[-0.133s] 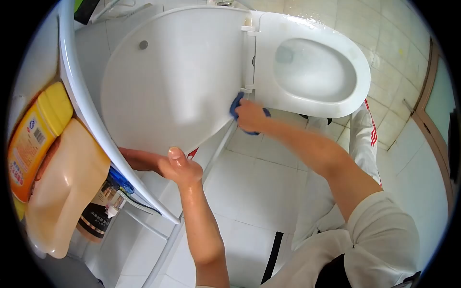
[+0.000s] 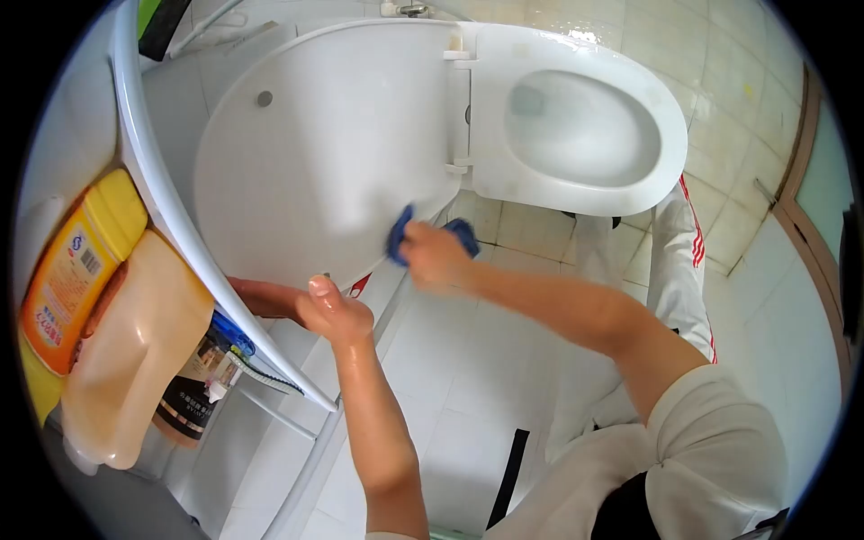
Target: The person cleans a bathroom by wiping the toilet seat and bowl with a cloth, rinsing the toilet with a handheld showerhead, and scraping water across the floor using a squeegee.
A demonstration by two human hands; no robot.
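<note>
Blue cloth [image 2: 463, 237], in right hand [image 2: 436, 256], protruding both sides

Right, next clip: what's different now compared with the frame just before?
The right hand, with the blue cloth in its grip, has moved along the lower edge of the white lid, away from the hinge and toward the left hand. Nothing was visibly picked up or released. The lid stays open, the left hand at its edge.

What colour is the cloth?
The cloth is dark blue, best seen in the head view.
</note>
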